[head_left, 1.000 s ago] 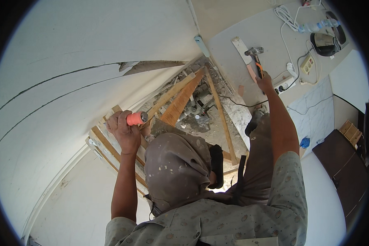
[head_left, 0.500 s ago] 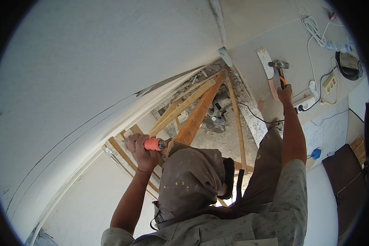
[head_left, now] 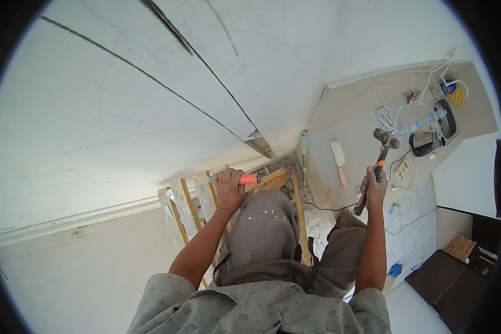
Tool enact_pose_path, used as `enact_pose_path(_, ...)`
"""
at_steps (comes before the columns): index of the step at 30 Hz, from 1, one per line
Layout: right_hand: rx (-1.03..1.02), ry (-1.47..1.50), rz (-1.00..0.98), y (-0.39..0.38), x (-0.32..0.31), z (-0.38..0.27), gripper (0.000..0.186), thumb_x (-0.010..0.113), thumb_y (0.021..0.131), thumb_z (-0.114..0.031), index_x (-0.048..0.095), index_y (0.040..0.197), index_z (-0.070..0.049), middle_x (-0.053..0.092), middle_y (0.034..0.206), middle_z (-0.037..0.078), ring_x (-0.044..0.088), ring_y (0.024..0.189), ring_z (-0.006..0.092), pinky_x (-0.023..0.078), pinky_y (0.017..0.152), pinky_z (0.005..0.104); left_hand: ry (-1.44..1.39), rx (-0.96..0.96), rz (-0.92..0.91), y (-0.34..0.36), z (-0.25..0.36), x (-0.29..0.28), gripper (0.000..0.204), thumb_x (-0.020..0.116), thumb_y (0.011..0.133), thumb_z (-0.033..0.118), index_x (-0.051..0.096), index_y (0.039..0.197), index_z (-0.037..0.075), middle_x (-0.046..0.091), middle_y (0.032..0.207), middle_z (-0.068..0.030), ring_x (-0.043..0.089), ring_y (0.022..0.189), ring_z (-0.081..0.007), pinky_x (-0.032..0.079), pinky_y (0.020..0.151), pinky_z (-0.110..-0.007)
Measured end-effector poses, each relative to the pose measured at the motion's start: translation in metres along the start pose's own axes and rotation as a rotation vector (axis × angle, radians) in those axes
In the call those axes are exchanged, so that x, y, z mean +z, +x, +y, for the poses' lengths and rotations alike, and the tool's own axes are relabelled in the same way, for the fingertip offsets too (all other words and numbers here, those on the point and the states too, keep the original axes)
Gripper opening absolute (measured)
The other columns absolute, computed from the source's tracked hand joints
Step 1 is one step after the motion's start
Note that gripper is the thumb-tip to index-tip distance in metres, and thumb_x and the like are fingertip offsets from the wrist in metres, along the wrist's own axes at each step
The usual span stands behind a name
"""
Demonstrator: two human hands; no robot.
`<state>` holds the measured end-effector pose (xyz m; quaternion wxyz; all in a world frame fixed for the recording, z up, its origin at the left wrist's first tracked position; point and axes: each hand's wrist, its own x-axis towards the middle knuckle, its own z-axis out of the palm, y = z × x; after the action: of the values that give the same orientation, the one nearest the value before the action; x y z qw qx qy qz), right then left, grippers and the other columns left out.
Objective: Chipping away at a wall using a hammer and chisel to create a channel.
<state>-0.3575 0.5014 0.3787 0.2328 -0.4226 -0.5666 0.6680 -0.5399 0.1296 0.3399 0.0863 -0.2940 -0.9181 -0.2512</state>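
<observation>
My left hand [head_left: 229, 190] is closed on a chisel [head_left: 249, 178] with a red-orange grip, near the white wall above some wooden slats. Two long dark lines run down the wall [head_left: 111, 122] to a chipped strip [head_left: 259, 146]. My right hand [head_left: 374, 188] grips a hammer [head_left: 385, 146] by its black and orange handle, its dark metal head raised over the worktop. My knee, in dusty brown trousers, is beneath me between my arms.
A grey worktop [head_left: 323, 153] at right holds a white-and-pink trowel-like blade [head_left: 338, 158], coiled cable, bottles, a kettle [head_left: 420, 143] and a socket strip. Rubble and timbers [head_left: 303, 222] lie below. A dark cabinet [head_left: 440, 284] and a blue crumpled item [head_left: 395, 270] are at lower right.
My view has tilted up, showing more wall, with the worktop lower in the picture. The hammer's head is now higher relative to the blade on the worktop. Both hands still hold their tools.
</observation>
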Motion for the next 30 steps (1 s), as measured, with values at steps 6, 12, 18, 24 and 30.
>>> enact_pose_path(6, -0.100, 0.167, -0.058, -0.139, 0.024, -0.065, 0.016, 0.057, 0.091, -0.014, 0.045, 0.090, -0.004, 0.042, 0.055, 0.002, 0.042, 0.038, 0.0121, 0.036, 0.036, 0.0275, -0.402, -0.159, 0.178, 0.015, 0.028, -0.053, 0.024, 0.068, 0.076, 0.015, 0.060, 0.098, 0.008, 0.059, 0.094, -0.0096, 0.053, 0.092, -0.0303, 0.036, 0.085, -0.044)
enact_pose_path(12, -0.289, -0.006, -0.143, -0.217, 0.033, -0.070, 0.016, 0.059, 0.090, -0.013, 0.048, 0.087, -0.003, 0.047, 0.054, 0.003, 0.044, 0.038, 0.0111, 0.038, 0.036, 0.0261, -0.908, -0.293, 0.002, 0.045, 0.064, -0.155, 0.019, 0.065, 0.086, 0.017, 0.055, 0.097, 0.005, 0.057, 0.087, -0.0045, 0.055, 0.081, -0.0148, 0.045, 0.072, -0.031)
enact_pose_path(18, -0.280, 0.013, -0.187, -0.258, 0.044, -0.082, 0.015, 0.062, 0.088, -0.012, 0.051, 0.088, -0.001, 0.050, 0.058, 0.000, 0.048, 0.044, 0.0076, 0.039, 0.042, 0.0231, -1.362, -0.161, -0.081, 0.082, 0.084, -0.258, 0.028, 0.062, 0.088, 0.015, 0.046, 0.107, 0.003, 0.056, 0.093, -0.0068, 0.059, 0.088, -0.0170, 0.047, 0.080, -0.030)
enact_pose_path(24, -0.501, 0.081, -0.247, -0.281, 0.048, -0.109, 0.023, 0.059, 0.092, -0.020, 0.052, 0.094, 0.001, 0.048, 0.055, 0.001, 0.044, 0.041, 0.0083, 0.038, 0.040, 0.0236, -1.108, 0.150, -0.044, 0.106, 0.119, -0.333, 0.021, 0.066, 0.084, 0.014, 0.051, 0.096, 0.005, 0.057, 0.089, -0.0033, 0.054, 0.081, -0.0124, 0.046, 0.074, -0.029)
enact_pose_path(30, -0.635, 0.070, -0.281, -0.294, 0.049, -0.137, 0.040, 0.057, 0.092, -0.036, 0.049, 0.102, 0.002, 0.046, 0.056, 0.003, 0.045, 0.042, 0.0106, 0.038, 0.041, 0.0236, -0.831, 0.352, 0.161, 0.145, 0.149, -0.370, 0.021, 0.070, 0.082, 0.012, 0.057, 0.097, 0.006, 0.060, 0.094, -0.0025, 0.057, 0.087, -0.0145, 0.048, 0.083, -0.032)
